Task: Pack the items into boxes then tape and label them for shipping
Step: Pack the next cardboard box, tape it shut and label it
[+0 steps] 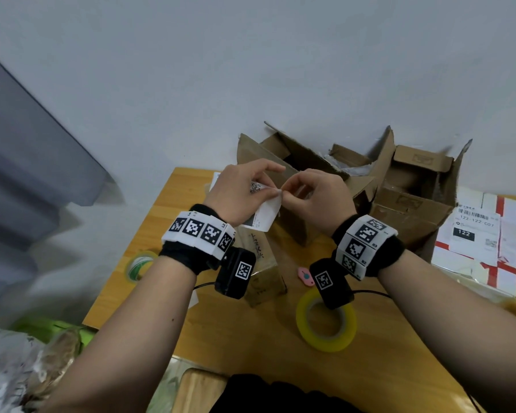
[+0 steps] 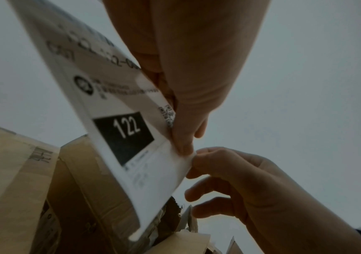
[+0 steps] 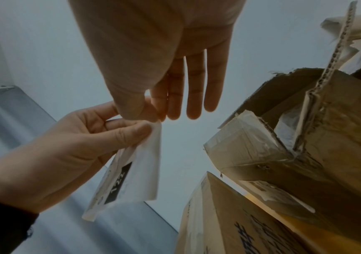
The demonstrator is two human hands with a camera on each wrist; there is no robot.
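Observation:
A white shipping label printed with "122" is held up above the wooden table. My left hand pinches its upper edge between thumb and fingers. At the same corner, my right hand pinches with thumb and forefinger, the other fingers straight. The label hangs down from the left hand. A small closed brown box lies under my left wrist. Two open cardboard boxes stand behind my hands.
A yellow tape roll lies near my right wrist, with a pink cutter beside it. A green-printed tape roll sits at the table's left edge. A white box with red tape and a stuck label is at the right.

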